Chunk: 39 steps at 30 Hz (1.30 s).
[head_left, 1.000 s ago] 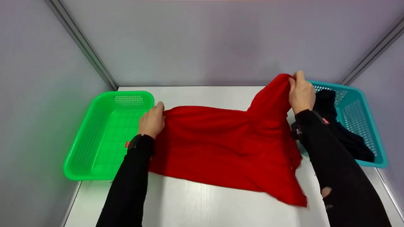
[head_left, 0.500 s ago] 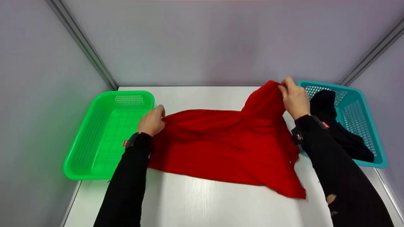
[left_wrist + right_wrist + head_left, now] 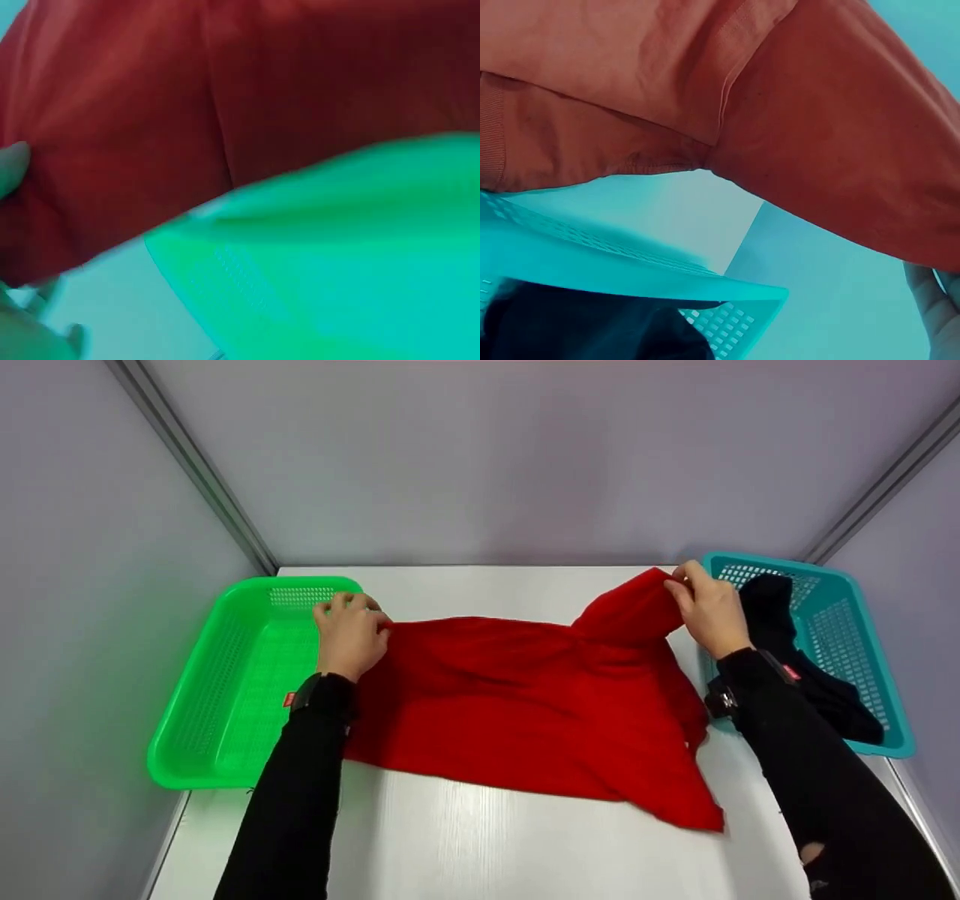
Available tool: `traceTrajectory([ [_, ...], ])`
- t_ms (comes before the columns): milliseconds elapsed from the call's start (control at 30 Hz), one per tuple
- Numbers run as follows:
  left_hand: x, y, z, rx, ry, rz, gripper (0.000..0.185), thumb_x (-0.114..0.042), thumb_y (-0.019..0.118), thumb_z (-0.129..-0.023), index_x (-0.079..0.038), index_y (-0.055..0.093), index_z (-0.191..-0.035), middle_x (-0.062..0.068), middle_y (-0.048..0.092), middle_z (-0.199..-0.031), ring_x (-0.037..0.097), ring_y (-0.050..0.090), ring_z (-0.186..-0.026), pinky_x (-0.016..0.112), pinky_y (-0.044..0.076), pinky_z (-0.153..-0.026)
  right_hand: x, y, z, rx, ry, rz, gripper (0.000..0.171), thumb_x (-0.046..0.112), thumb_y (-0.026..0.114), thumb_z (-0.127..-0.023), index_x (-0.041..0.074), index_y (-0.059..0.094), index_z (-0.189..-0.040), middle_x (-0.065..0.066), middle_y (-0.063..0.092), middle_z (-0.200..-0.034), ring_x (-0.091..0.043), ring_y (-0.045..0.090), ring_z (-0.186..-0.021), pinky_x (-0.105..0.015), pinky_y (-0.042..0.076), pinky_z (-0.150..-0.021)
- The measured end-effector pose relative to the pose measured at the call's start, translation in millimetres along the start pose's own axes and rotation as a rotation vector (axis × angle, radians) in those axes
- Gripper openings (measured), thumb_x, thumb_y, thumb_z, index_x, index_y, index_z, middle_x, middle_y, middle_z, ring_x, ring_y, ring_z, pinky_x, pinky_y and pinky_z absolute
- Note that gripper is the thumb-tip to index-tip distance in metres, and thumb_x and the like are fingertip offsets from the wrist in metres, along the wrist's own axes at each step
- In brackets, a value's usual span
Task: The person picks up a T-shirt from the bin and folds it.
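Note:
A red short-sleeved shirt point(image 3: 517, 705) lies spread and folded over across the white table, lightly wrinkled. At its far left corner my left hand point(image 3: 351, 634) pinches the edge; in the left wrist view the thumb point(image 3: 11, 169) presses on the cloth while other fingers show below its edge. My right hand point(image 3: 712, 611) pinches the end of a raised sleeve point(image 3: 630, 611), which stretches up and away from the body of the shirt. Seen from the right wrist, a ribbed band point(image 3: 491, 131) and the sleeve's seam show, and fingertips hold the sleeve's lower edge.
To the left stands a green basket point(image 3: 169, 727), partly behind my left hand and sleeve. A teal basket point(image 3: 862, 615) at the right holds black cloth point(image 3: 825, 682). Grey walls point(image 3: 480, 465) enclose the back and sides of the white table point(image 3: 450, 847).
The right hand has lowered the sleeve end toward the table. The whole shirt has shifted slightly toward the back. My left hand has turned, its fingers now spread over the green basket's edge.

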<state>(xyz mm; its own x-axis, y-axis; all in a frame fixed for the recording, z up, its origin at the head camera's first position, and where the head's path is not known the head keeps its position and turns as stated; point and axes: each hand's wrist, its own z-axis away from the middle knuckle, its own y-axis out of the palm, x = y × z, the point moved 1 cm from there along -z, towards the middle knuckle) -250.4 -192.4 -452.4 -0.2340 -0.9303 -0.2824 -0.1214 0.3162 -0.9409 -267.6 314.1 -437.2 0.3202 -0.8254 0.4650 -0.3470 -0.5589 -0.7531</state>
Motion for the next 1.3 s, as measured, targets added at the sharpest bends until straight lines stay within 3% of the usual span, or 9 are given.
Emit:
traceTrajectory([
  [167,3.5,3.8,9.8,0.028,0.26,-0.113,0.012,0.001,0.07,-0.091,-0.004,0.08,-0.094,0.014,0.074,-0.086,0.036,0.068,-0.091,0.052,0.051,-0.089,4,-5,15,0.063,-0.119,-0.061,0.008,0.01,0.066,-0.1,0.003,0.064,-0.102,-0.014,0.071,-0.084,-0.024,0.059,-0.067,-0.022,0.043,-0.064],
  [433,18.8,23.4,36.3,0.134,0.388,-0.221,0.02,0.014,0.066,-0.086,-0.004,0.074,-0.083,0.011,0.069,-0.071,0.03,0.067,-0.068,0.044,0.057,-0.063,-2,-10,75,0.435,-0.314,-0.217,0.015,0.002,0.074,-0.092,0.013,0.064,-0.093,0.009,0.063,-0.078,-0.003,0.05,-0.063,-0.017,0.045,-0.059],
  [567,29.0,36.7,48.0,0.139,0.457,-0.34,0.023,0.014,0.071,-0.081,-0.006,0.067,-0.072,0.008,0.063,-0.063,0.028,0.064,-0.062,0.043,0.056,-0.058,-6,-7,103,0.641,-0.279,-0.278,0.017,0.006,0.075,-0.092,0.019,0.063,-0.091,0.011,0.062,-0.08,-0.002,0.053,-0.067,-0.022,0.05,-0.058],
  [667,33.8,46.5,52.7,0.124,0.494,-0.418,0.026,0.015,0.071,-0.078,-0.007,0.065,-0.066,0.007,0.06,-0.059,0.027,0.064,-0.06,0.042,0.059,-0.069,-7,-5,122,0.778,-0.257,-0.292,0.017,0.008,0.075,-0.093,0.021,0.064,-0.088,0.011,0.062,-0.081,-0.002,0.054,-0.068,-0.023,0.052,-0.059],
  [833,39.1,54.5,58.3,0.063,0.48,-0.468,0.032,0.018,0.069,-0.075,-0.007,0.06,-0.056,0.008,0.057,-0.052,0.027,0.064,-0.056,0.043,0.056,-0.094,-8,-1,148,0.931,-0.22,-0.282,0.024,0.012,0.076,-0.091,0.023,0.059,-0.078,0.016,0.051,-0.068,0.0,0.049,-0.063,-0.021,0.046,-0.056],
  [1067,45.3,56.8,65.6,0.001,0.418,-0.474,0.033,0.015,0.07,-0.077,-0.007,0.059,-0.054,0.01,0.056,-0.05,0.029,0.062,-0.052,0.05,0.053,-0.097,-13,-4,165,0.998,-0.199,-0.364,0.029,0.004,0.075,-0.086,0.02,0.055,-0.073,0.013,0.051,-0.066,-0.002,0.051,-0.062,-0.019,0.043,-0.055],
  [1167,44.9,62.3,67.3,-0.027,0.389,-0.475,0.033,0.014,0.07,-0.076,-0.007,0.059,-0.053,0.01,0.055,-0.05,0.029,0.061,-0.053,0.052,0.052,-0.099,-13,-3,168,1.057,-0.192,-0.344,0.029,0.011,0.074,-0.088,0.018,0.054,-0.068,0.011,0.052,-0.061,-0.017,0.07,-0.086,-0.026,0.054,-0.071],
  [1233,42.2,67.7,67.9,-0.059,0.361,-0.485,0.032,0.014,0.069,-0.077,-0.005,0.06,-0.054,0.012,0.056,-0.052,0.032,0.064,-0.058,0.052,0.051,-0.099,-14,-2,169,1.131,-0.13,-0.33,0.032,0.02,0.071,-0.092,0.015,0.058,-0.064,0.009,0.057,-0.06,-0.032,0.069,-0.111,-0.041,0.055,-0.092],
  [1300,37.3,72.8,68.3,-0.061,0.335,-0.505,0.022,0.012,0.067,-0.081,-0.002,0.066,-0.064,0.016,0.064,-0.065,0.035,0.069,-0.072,0.051,0.051,-0.099,-16,2,170,1.146,-0.068,-0.316,0.038,0.028,0.068,-0.096,0.012,0.062,-0.062,0.007,0.058,-0.058,-0.036,0.069,-0.11,-0.046,0.055,-0.09],
])
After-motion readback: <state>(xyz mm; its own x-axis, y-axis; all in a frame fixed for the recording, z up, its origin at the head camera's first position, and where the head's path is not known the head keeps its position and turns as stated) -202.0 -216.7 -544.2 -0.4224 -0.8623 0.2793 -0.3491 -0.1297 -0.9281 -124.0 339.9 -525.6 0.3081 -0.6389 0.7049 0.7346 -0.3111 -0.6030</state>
